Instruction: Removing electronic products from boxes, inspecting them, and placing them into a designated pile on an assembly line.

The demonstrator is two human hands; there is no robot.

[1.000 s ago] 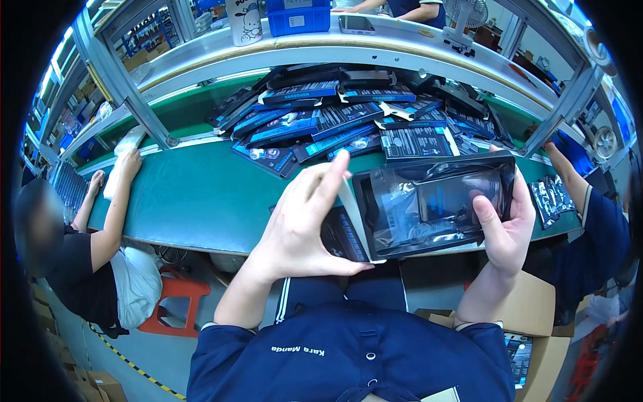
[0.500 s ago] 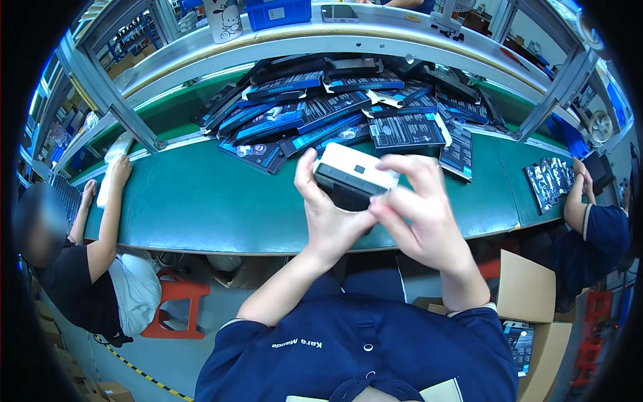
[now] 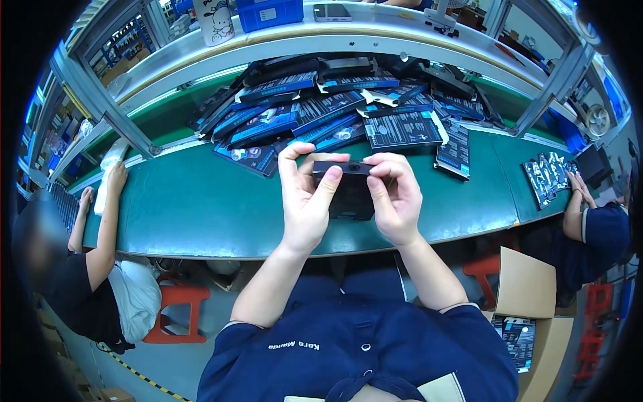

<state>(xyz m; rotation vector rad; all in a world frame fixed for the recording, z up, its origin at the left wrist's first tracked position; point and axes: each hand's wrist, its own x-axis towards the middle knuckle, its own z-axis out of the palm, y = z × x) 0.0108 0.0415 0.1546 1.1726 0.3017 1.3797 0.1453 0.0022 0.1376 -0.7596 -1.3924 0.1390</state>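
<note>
A black box (image 3: 351,195) stands tilted between my hands over the near middle of the green table (image 3: 201,214). My left hand (image 3: 307,208) grips its left side, thumb on the top edge. My right hand (image 3: 398,204) pinches the right end of that edge between thumb and fingers. A small dark round spot shows on the narrow top face. Beyond my hands lies a heap of flat black and blue printed boxes (image 3: 402,129), some with white flaps sticking out.
Above the heap runs a shelf with a blue bin (image 3: 273,15), a white cup (image 3: 213,23) and a phone (image 3: 332,12). Co-workers sit at left and right; the right one touches silvery-black packets (image 3: 546,179). An open carton (image 3: 546,355) stands by my right side.
The box has turned, so its white flap no longer shows and a dark narrow face is up. My right hand has moved down and left onto its edge.
</note>
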